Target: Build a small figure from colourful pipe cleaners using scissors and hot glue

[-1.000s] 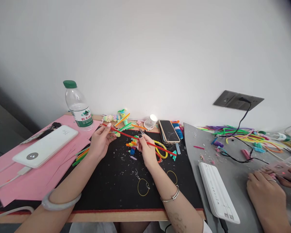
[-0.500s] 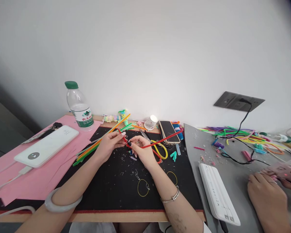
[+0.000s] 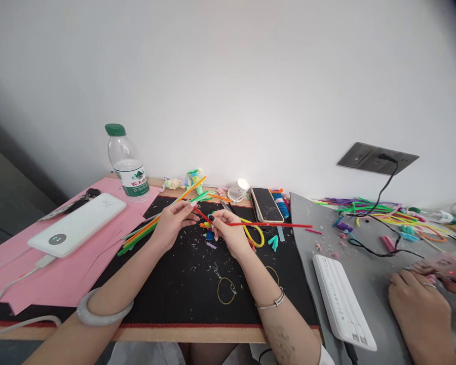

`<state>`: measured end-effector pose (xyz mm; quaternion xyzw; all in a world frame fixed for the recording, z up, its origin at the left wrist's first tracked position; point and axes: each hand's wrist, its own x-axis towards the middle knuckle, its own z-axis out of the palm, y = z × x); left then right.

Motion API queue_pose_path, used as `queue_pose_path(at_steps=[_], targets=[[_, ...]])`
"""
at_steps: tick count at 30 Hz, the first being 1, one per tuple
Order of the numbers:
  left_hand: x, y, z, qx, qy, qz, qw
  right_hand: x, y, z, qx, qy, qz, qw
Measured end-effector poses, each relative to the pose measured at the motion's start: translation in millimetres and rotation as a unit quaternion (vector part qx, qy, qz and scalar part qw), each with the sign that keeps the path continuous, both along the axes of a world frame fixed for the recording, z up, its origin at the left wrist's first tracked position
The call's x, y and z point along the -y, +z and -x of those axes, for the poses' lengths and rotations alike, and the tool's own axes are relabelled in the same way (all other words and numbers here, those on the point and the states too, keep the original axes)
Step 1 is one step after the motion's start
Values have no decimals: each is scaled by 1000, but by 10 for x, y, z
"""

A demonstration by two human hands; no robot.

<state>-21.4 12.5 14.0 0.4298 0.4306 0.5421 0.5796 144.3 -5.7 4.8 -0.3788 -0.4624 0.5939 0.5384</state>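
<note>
A red pipe cleaner (image 3: 271, 224) runs between my two hands and sticks out far to the right. My left hand (image 3: 175, 221) pinches its left end between thumb and fingers. The fingers of my right hand (image 3: 228, 230) are closed on it a little farther along. Small blue and yellow pieces (image 3: 209, 234) lie just below, between the hands, on the black mat (image 3: 182, 289). Green and orange pipe cleaners (image 3: 142, 234) lie behind my left hand. A yellow loop (image 3: 259, 234) and a teal piece (image 3: 273, 243) are right of my right hand.
A bottle (image 3: 128, 170) and white power bank (image 3: 78, 224) stand on pink paper at left. A paper cup (image 3: 238, 190) and phone (image 3: 266, 205) are behind. At right, another person's hand (image 3: 420, 309) is near a second power bank (image 3: 342, 301).
The long end of the red pipe cleaner has swung down to nearly level and reaches farther right. Colored pieces between my hands are more visible. The view has shifted slightly.
</note>
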Motion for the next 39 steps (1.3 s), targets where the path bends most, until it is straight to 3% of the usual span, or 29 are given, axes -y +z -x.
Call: queue_pose_path(at_steps=[5,12,16,21,24,30,34,39], targets=[[0,1,13,-4,12,-20,1000,16,22,-6,-39,18,22,999],[45,25,-19,-95,-46,-59,993,7,19,-18,-80,-17,15,997],[71,28,-48,-68,-80,-40,994,4,23,-14,-95,-57,6,994],[63,15,-57,47,-69,29,996,10,32,8,-60,-77,-12,995],[61,16,-62,68,-58,37,995,7,18,18,-27,-73,-28,997],[87,33,-86,-52,-82,-35,995,6,-22,-11,58,-31,-46,997],[86,38,-78,-140,-125,-101,977,-4,-25,-65,88,-28,-57,994],[118,83,-43,-174,-268,-96,943,8,16,-98,69,10,-63,996]])
